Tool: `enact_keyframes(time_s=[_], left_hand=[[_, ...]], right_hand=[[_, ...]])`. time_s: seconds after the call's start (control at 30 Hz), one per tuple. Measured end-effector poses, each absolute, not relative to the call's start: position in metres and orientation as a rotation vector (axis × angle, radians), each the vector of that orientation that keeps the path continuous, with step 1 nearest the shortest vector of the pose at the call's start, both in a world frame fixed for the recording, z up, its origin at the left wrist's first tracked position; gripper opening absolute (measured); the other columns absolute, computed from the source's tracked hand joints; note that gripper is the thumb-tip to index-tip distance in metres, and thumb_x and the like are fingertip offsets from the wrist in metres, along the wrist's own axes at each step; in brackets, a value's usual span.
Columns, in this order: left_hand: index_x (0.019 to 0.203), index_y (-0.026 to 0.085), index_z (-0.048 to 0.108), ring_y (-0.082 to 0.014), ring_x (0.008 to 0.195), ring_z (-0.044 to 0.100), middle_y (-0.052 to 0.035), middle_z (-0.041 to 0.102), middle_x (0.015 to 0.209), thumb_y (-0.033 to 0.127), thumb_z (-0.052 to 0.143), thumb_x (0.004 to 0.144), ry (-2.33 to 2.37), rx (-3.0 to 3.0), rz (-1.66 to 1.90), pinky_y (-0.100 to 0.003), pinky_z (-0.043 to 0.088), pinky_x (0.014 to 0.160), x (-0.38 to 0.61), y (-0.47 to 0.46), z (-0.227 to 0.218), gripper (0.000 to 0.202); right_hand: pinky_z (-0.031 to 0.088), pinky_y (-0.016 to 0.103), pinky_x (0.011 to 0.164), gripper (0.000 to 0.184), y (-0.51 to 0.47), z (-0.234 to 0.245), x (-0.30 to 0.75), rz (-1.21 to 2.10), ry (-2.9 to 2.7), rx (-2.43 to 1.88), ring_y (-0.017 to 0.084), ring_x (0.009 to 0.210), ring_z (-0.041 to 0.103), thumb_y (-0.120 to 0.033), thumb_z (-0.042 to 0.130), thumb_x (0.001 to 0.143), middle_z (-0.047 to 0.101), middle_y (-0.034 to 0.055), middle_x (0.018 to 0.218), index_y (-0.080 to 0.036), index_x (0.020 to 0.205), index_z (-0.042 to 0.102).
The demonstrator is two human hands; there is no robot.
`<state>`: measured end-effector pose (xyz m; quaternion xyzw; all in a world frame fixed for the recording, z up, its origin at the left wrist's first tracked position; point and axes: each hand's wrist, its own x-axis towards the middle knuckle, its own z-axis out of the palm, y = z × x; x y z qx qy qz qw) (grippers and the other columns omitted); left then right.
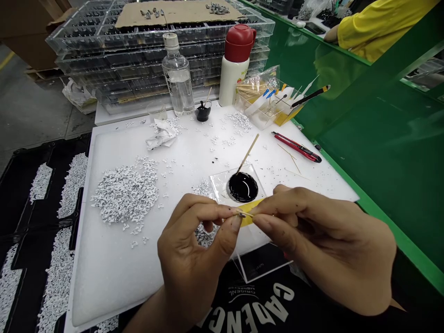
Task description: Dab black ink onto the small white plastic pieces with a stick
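My left hand [194, 252] is closed in a pinch on a tiny white piece [242, 213], held over the near edge of the white board [114, 259]. My right hand [329, 249] is also closed, pinching a thin stick whose tip meets that piece. Just behind my fingers sits a clear square dish [222, 182] with a pool of black paint [243, 187], and a wooden stick [248, 153] leans in it. A heap of small white pieces [125, 194] lies to the left on the board.
A water bottle [177, 76], a red-capped white flask [236, 62], a small black cup [203, 111] and a box of sticks and tools [267, 99] stand at the back. A red utility knife [296, 146] lies right. Stacked clear trays [114, 51] behind. Another person's yellow sleeve [378, 23] shows far right.
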<state>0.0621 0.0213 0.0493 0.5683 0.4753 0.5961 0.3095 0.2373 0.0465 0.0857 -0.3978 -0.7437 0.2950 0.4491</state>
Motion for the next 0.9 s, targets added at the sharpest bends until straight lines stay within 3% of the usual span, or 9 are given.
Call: enact_keyframes(time_s=[0.23, 0.47, 0.57, 0.73, 0.9], left_hand=[[0.092, 0.026, 0.076, -0.0129, 0.077, 0.061, 0.0011, 0.067, 0.084, 0.011, 0.076, 0.092, 1.273, 1.508, 1.583, -0.024, 0.054, 0.064, 0.0618, 0.0224, 0.0497, 0.015], [0.093, 0.026, 0.077, -0.0141, 0.079, 0.062, 0.0004, 0.068, 0.084, 0.010, 0.076, 0.092, 1.271, 1.505, 1.574, -0.025, 0.054, 0.065, 0.0623, 0.0219, 0.0490, 0.016], [0.093, 0.026, 0.076, -0.0123, 0.079, 0.062, 0.0020, 0.068, 0.084, 0.010, 0.076, 0.092, 1.268, 1.526, 1.568, -0.023, 0.053, 0.066, 0.0619, 0.0222, 0.0499, 0.017], [0.095, 0.026, 0.076, -0.0118, 0.081, 0.062, 0.0026, 0.068, 0.086, 0.010, 0.076, 0.093, 1.271, 1.551, 1.549, -0.023, 0.053, 0.067, 0.0598, 0.0227, 0.0520, 0.016], [0.098, 0.026, 0.077, -0.0103, 0.084, 0.062, 0.0040, 0.068, 0.088, 0.008, 0.075, 0.093, 1.264, 1.571, 1.542, -0.022, 0.053, 0.071, 0.0582, 0.0221, 0.0524, 0.019]], right_hand=[[0.055, 0.026, 0.060, 0.011, 0.0467, 0.0882, 0.2357, 0.695, -1.877, -0.999, 0.005, 0.048, 0.038, -0.017, 0.073, 0.098, 0.063, -0.0063, 0.067, -0.023, 0.089, 0.072], [0.046, 0.021, 0.055, 0.007, 0.0450, 0.0872, 0.2353, 0.732, -1.827, -1.005, 0.005, 0.056, 0.053, -0.015, 0.073, 0.099, 0.061, -0.0062, 0.066, -0.022, 0.101, 0.073], [0.047, 0.020, 0.056, 0.006, 0.0444, 0.0859, 0.2376, 0.753, -1.831, -0.963, 0.004, 0.055, 0.052, -0.016, 0.073, 0.100, 0.057, -0.0078, 0.063, -0.022, 0.102, 0.072], [0.051, 0.024, 0.059, 0.010, 0.0479, 0.0867, 0.2368, 0.736, -1.867, -0.945, 0.004, 0.054, 0.047, -0.012, 0.072, 0.098, 0.064, -0.0055, 0.071, -0.021, 0.094, 0.071], [0.046, 0.022, 0.053, 0.009, 0.0490, 0.0887, 0.2358, 0.748, -1.870, -0.945, 0.005, 0.057, 0.053, -0.011, 0.073, 0.097, 0.065, -0.0044, 0.072, -0.020, 0.096, 0.072]])
